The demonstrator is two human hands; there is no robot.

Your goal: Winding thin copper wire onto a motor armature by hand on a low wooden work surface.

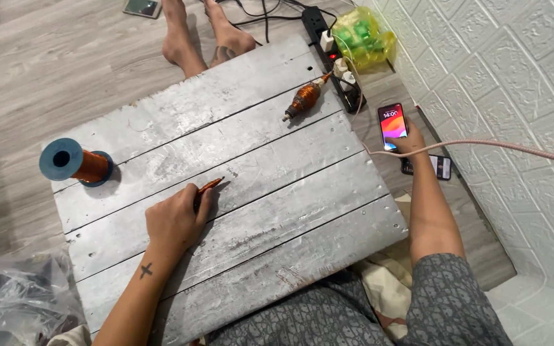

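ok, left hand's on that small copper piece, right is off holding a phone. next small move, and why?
Probably set the lit smartphone down by the board and bring the right hand back. The left hand alone pins the small copper-wound piece on the grey plank board, while the larger copper-wound coil and blue-flanged copper wire spool lie apart, out of its grip.

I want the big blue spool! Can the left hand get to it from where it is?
Probably yes. The left hand rests on the board, and only bare board lies between it and the spool, though it already holds a small coil.
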